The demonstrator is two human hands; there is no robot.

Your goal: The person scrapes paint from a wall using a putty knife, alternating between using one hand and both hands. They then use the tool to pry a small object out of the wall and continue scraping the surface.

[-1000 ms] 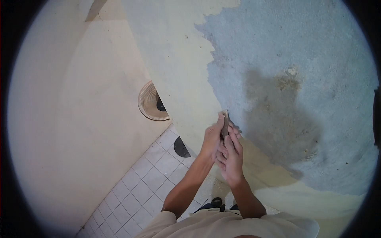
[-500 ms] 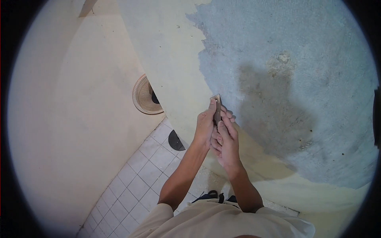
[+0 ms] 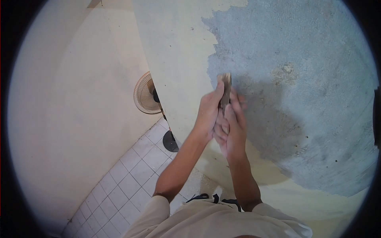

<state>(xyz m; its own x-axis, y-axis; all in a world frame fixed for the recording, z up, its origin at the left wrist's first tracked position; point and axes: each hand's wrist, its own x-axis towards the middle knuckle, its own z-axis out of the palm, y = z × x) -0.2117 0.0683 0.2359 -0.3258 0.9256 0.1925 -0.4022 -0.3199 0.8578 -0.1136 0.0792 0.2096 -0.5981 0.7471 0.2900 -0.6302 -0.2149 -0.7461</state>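
Observation:
A worn brownish scraper [image 3: 226, 90] points up the wall, its tip close to the ragged edge where pale yellow paint meets bare grey plaster. My left hand [image 3: 209, 110] is closed on it from the left, thumb pressed along the blade. Lower on the right, my right hand [image 3: 234, 133] grips its handle end, thumb on top and fingers curled beneath. Both hands overlap at the handle, which is mostly hidden by them.
The painted wall [image 3: 174, 71] gives way to a large stripped grey patch [image 3: 317, 99] with a chipped spot and small holes. Behind the wall's left edge stands a fan [image 3: 145, 95] with a dark round base [image 3: 170, 142] on white floor tiles [image 3: 131, 174].
Both hands and the scraper have moved up along the edge of the paint. The view has shifted a little, and more of the fan shows.

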